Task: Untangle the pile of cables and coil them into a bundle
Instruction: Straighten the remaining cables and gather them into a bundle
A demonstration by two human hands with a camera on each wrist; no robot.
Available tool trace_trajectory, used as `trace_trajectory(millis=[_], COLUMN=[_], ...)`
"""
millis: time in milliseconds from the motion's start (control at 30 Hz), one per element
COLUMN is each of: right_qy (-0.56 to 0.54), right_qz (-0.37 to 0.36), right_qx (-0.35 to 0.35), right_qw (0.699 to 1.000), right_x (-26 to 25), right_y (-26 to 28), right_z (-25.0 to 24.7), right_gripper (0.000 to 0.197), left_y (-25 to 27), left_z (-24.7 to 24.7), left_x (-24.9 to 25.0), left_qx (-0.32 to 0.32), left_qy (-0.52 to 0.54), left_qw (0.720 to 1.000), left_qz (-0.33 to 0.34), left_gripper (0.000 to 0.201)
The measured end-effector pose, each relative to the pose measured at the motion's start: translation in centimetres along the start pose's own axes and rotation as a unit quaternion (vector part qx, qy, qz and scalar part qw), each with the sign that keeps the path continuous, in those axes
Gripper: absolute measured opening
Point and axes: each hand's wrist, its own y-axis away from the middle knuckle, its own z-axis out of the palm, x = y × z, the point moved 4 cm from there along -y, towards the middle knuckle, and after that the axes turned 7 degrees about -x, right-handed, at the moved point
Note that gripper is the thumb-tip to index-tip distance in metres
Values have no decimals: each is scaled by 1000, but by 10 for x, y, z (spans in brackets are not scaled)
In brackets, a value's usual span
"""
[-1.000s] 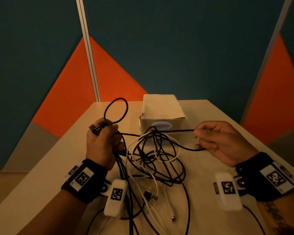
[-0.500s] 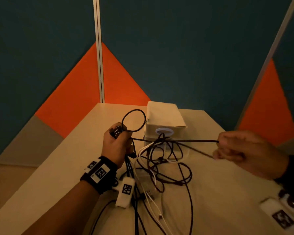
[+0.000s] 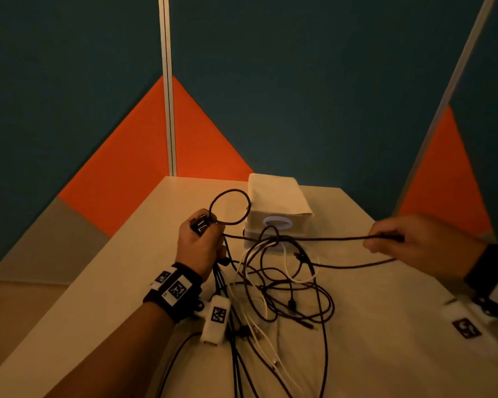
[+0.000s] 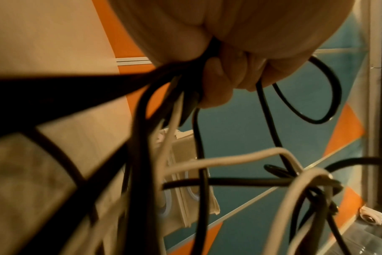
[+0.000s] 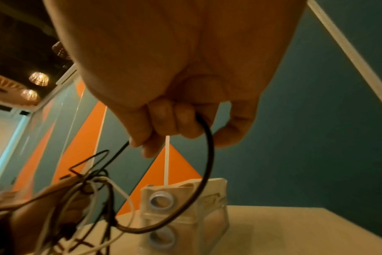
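Black and white cables [image 3: 285,285] lie knotted in a loose pile on a pale, smooth table [image 3: 385,326], spilling from the middle of the surface toward its near edge. The left hand [image 3: 200,245] is closed in a fist around a gathered bunch of the cords, a small round loop [image 3: 230,207] of black cable standing upright above the knuckles; the left wrist view shows the fingers [image 4: 218,81] curled tight on several black strands and at least one white one, which hang down from the grip. The right hand [image 3: 414,242] is closed on a single black cable [image 3: 328,239], drawn out in a nearly straight, level line that runs left to right across the table from the tangle to the fist. In the right wrist view that same thin, round cord curves away below the fingers [image 5: 164,120] in a long arc back toward the knot. Behind the pile, near the table's far edge, sits a pale rectangular box [image 3: 276,202] with a ring-shaped opening [image 3: 277,222] on the side facing the camera; what it holds cannot be made out. Teal and orange wall panels [image 3: 299,81] rise behind the table.
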Motion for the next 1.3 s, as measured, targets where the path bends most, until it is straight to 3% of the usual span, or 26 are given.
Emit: trace_trajectory(millis=[100,167,233,300,333,367,400,433,467,500,600,700,767,867,967,1100,1167,1300], right_qy=[26,-73,-318,-439,-410,-307,-129,31,143,187,142,197,186,-39,-238,-149,-150,-157], right_qz=[53,93,146,146,144,141,143,145,154,160,170,175,153,26,-32,29,64,78], right_qx=[-17,-40,-58,-53,-51,-45,-53,-56,-59,-62,-93,-144,-79,35,-23,56,101,150], right_qw=[998,992,935,885,899,940,980,987,976,967,971,954,967,998,970,987,981,973], right_x=[6,11,14,15,19,22,26,29,30,31,28,14,-14,-81,-142,-136,-118,-95], right_y=[-2,-4,-3,-3,-4,-4,-4,-4,-5,-4,-1,7,13,17,0,-43,-47,-39], right_z=[-6,1,9,9,7,4,2,0,-2,-3,0,7,11,26,74,114,112,102], right_gripper=[20,31,36,33,34,37,40,42,45,49,49,55,57,46,43,37,29,34], left_y=[1,1,0,0,-1,-2,-2,-3,-3,-3,-2,-1,0,2,3,6,8,8], left_z=[3,2,0,-1,-2,-3,-3,-4,-4,-3,-3,1,6,12,15,12,12,14], left_x=[-1,-3,-4,-4,-4,-4,-5,-5,-5,-5,-4,-1,0,1,1,2,2,-1], left_qx=[-1,8,12,16,19,22,23,24,24,23,16,-7,-24,-37,-45,-45,-46,-49], left_qy=[-5,-6,-6,-8,-10,-12,-16,-21,-24,-24,-11,-7,-12,-12,-4,0,-13,-30], left_qw=[1000,1000,1000,1000,1000,1000,1000,999,999,999,1000,1000,999,999,999,999,999,998], left_qz=[2,0,1,1,-1,-3,-4,-4,-2,-2,3,14,21,26,25,19,23,14], left_gripper=[33,33,34,35,34,33,31,29,26,23,23,25,24,18,18,17,17,23])
